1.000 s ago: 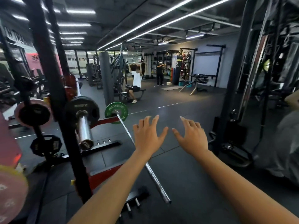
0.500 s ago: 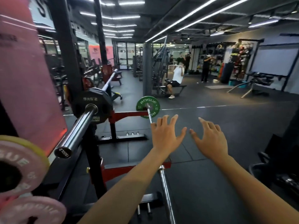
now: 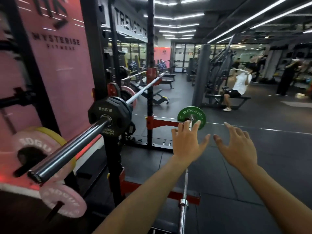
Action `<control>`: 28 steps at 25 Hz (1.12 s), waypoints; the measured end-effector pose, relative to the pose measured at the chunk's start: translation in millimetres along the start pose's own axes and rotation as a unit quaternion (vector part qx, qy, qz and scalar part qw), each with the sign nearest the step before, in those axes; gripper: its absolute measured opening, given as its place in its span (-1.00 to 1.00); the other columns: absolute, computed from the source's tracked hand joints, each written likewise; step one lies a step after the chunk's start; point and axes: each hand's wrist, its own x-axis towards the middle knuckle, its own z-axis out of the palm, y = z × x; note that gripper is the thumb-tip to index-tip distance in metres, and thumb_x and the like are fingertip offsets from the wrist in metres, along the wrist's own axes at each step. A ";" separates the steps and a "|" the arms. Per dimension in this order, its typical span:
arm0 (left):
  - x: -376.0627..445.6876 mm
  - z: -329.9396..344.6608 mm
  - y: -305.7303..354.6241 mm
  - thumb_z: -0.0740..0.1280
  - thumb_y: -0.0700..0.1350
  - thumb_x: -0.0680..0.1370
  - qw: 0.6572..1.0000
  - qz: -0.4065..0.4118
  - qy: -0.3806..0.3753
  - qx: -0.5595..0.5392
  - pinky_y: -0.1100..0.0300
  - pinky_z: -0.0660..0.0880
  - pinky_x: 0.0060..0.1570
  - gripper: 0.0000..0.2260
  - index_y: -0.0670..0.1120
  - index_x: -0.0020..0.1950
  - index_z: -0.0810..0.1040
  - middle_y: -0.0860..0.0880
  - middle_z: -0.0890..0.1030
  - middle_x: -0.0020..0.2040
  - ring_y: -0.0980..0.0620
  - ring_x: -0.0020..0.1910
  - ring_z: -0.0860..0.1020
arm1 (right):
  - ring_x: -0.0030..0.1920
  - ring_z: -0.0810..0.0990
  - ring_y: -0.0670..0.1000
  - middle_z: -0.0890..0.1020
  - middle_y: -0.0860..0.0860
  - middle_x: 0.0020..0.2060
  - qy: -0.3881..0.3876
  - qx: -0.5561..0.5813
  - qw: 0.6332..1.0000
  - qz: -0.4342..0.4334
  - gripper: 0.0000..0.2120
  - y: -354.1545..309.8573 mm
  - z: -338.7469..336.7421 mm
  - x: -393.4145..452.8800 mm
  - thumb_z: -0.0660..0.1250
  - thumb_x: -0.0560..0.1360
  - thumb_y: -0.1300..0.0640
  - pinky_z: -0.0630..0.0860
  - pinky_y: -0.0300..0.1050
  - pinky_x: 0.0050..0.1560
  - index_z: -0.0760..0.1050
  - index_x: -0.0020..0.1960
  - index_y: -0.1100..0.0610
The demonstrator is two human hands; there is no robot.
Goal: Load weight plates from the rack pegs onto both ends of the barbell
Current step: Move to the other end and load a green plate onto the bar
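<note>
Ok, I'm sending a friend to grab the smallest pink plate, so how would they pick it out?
Start at the tall pink wall panel on the left. At its foot, round pink plates hang on the black rack. Take the small pink plate lowest and nearest, below the larger yellow-edged pink plate.

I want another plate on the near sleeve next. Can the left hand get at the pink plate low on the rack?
Probably yes: the left hand is open and empty, and the pink plate hangs with its face unblocked, though the barbell sleeve juts out just above it.
</note>
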 end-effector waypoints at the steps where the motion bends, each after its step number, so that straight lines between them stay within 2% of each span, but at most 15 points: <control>1: 8.7 7.9 3.1 0.12 0.33 0.56 1.000 -0.014 0.003 0.013 -0.12 0.37 0.16 -0.45 0.06 0.44 0.40 -0.07 0.49 0.31 -0.11 0.25 0.43 | 0.26 0.43 0.26 0.51 0.16 0.29 -0.004 0.018 1.000 -0.015 -0.39 8.1 9.4 15.2 0.26 0.51 -0.19 0.45 0.19 0.14 0.31 0.45 0.12; 5: 35.5 38.4 22.8 0.16 0.31 0.57 0.996 -0.067 0.008 0.057 -0.16 0.33 0.17 -0.45 0.05 0.46 0.39 -0.09 0.48 0.32 -0.13 0.26 0.41 | 0.24 0.43 0.29 0.52 0.17 0.27 -0.019 0.053 0.996 -0.068 -0.40 49.9 43.7 69.6 0.23 0.50 -0.24 0.46 0.21 0.14 0.32 0.43 0.07; 8: 56.6 69.3 54.4 0.15 0.31 0.58 0.992 -0.104 0.008 0.073 -0.16 0.30 0.21 -0.45 0.04 0.47 0.38 -0.09 0.47 0.35 -0.13 0.29 0.39 | 0.21 0.45 0.31 0.54 0.20 0.24 -0.022 0.084 0.991 -0.105 -0.37 94.0 60.1 113.3 0.20 0.49 -0.26 0.47 0.20 0.10 0.34 0.41 0.10; 11: 82.0 103.7 86.8 0.13 0.31 0.57 0.986 -0.129 0.003 0.103 -0.15 0.30 0.23 -0.44 0.04 0.47 0.38 -0.09 0.47 0.35 -0.13 0.29 0.39 | 0.19 0.47 0.32 0.55 0.20 0.23 -0.033 0.102 0.986 -0.126 -0.36 137.0 73.3 150.5 0.18 0.49 -0.27 0.50 0.18 0.05 0.37 0.40 0.14; 16: 135.9 165.3 109.9 0.14 0.31 0.57 0.982 -0.139 0.006 0.131 -0.16 0.31 0.26 -0.45 0.05 0.47 0.37 -0.09 0.45 0.37 -0.12 0.32 0.38 | 0.24 0.46 0.30 0.55 0.18 0.24 -0.040 0.131 0.980 -0.142 -0.38 195.1 107.0 207.6 0.19 0.51 -0.25 0.48 0.19 0.12 0.38 0.40 0.14; 22: 225.1 270.7 104.6 0.08 0.34 0.55 0.976 -0.139 0.032 0.161 -0.12 0.35 0.21 -0.42 0.06 0.46 0.39 -0.08 0.49 0.33 -0.11 0.28 0.41 | 0.19 0.50 0.25 0.57 0.15 0.20 -0.035 0.126 0.978 -0.161 -0.44 267.0 174.8 298.9 0.24 0.53 -0.21 0.48 0.11 0.08 0.39 0.38 0.13; 28: 358.5 399.8 118.7 0.12 0.34 0.53 0.980 -0.134 0.036 0.146 -0.11 0.35 0.19 -0.42 0.07 0.44 0.43 -0.07 0.51 0.31 -0.10 0.27 0.43 | 0.18 0.48 0.20 0.56 0.12 0.23 -0.037 0.106 0.986 -0.124 -0.44 370.1 235.2 430.0 0.29 0.52 -0.17 0.44 0.09 0.14 0.40 0.40 0.13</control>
